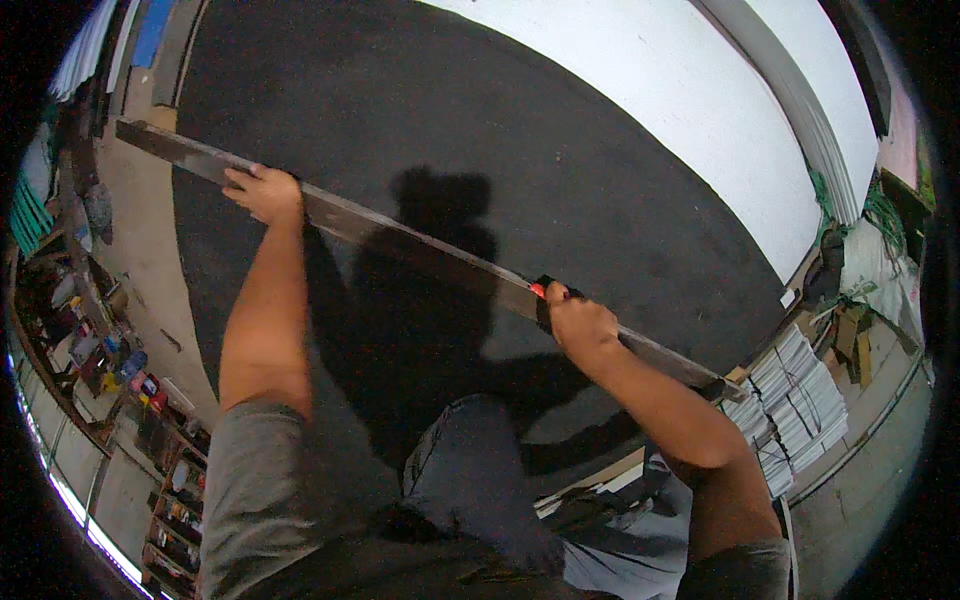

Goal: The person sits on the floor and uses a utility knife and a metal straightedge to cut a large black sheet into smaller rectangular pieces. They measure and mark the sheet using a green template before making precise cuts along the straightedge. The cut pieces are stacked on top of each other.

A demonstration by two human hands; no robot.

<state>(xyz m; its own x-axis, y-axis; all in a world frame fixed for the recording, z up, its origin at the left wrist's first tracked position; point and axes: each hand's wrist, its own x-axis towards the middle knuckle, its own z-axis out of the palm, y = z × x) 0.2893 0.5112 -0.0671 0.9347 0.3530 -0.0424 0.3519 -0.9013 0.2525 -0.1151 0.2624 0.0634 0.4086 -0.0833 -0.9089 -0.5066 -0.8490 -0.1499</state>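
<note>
"Black sheet [620, 230] noted; where is the long bar [420, 248]?"

"Lying slantwise across the sheet, left end past its edge."

"Left hand [265, 195]?"

"On the bar's upper-left stretch, fingers slightly apart, seemingly pressing to stop it shifting."

"Right hand [582, 322]?"

"Fingers clamped on a small red-and-black tool [540, 291], held against the bar, presumably so its edge steadies the tool. Tip hidden; cannot tell."

The right hand [583, 325] covers most of the red-and-black tool [538, 290]; its working end is hidden. The top edge cuts off the black sheet [350, 80]. Small items on the left-hand shelves [165, 530] are too small to identify.
</note>
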